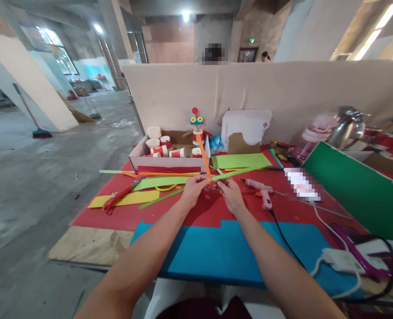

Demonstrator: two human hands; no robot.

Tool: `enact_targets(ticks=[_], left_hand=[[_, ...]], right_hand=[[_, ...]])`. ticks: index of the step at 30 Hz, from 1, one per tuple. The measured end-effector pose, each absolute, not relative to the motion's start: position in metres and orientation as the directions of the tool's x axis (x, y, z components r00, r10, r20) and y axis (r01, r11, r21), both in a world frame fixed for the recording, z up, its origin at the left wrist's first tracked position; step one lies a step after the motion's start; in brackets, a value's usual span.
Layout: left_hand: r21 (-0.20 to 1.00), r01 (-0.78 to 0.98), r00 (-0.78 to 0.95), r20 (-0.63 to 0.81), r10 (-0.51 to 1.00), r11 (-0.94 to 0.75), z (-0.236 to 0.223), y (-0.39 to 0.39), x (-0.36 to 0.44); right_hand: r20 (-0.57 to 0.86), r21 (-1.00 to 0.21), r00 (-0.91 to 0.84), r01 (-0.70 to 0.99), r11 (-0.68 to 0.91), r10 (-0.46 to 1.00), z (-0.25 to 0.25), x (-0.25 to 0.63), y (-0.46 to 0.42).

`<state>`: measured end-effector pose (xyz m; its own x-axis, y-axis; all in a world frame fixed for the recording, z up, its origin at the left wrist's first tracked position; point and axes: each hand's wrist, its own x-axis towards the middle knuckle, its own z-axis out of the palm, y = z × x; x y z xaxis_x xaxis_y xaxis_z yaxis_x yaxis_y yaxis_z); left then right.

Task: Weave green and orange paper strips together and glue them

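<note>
My left hand pinches the near end of an orange paper strip, which points up and away toward the box. Close beside it, my right hand is closed on a green paper strip that runs off to the right. The two strips meet at my fingertips, roughly at a right angle; whether they are joined there I cannot tell. A pink glue gun lies just right of my right hand. Red-handled scissors rest on yellow paper to the left.
Behind my hands stands a box of red and white paper cups, with a paper-cup figure at its right. Green sheets lie beside it. A pixelated phone-like object, power strip and green board are at right.
</note>
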<state>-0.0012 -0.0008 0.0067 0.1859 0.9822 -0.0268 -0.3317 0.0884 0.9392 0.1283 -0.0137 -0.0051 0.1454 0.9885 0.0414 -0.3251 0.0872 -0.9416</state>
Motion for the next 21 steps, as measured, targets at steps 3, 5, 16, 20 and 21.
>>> enact_targets(ticks=[3, 5, 16, 20, 21], left_hand=[[0.944, -0.318, 0.202, -0.025, 0.979, 0.090, 0.0060, -0.0006, -0.0007], [0.951, -0.294, 0.217, -0.027, 0.976, 0.091, 0.0046, -0.0008, 0.0001], [0.959, -0.270, 0.219, -0.025, 0.975, 0.085, 0.0008, 0.0009, -0.0005], [0.963, -0.259, 0.197, -0.023, 0.980, 0.074, 0.0023, 0.0003, 0.0000], [0.964, -0.255, 0.194, -0.023, 0.981, 0.073, 0.0026, 0.0002, 0.0000]], right_hand=[[-0.041, -0.914, 0.108, -0.406, 0.006, 0.993, -0.0084, 0.1313, -0.0123], [-0.063, -0.900, 0.085, -0.434, -0.020, 0.994, -0.0092, 0.1323, -0.0125], [-0.045, -0.909, 0.032, -0.416, -0.027, 0.998, -0.0095, 0.1320, -0.0136], [-0.072, -0.906, 0.026, -0.420, -0.055, 0.997, -0.0082, 0.1313, -0.0148], [-0.071, -0.907, 0.030, -0.419, -0.051, 0.997, -0.0076, 0.1311, -0.0153]])
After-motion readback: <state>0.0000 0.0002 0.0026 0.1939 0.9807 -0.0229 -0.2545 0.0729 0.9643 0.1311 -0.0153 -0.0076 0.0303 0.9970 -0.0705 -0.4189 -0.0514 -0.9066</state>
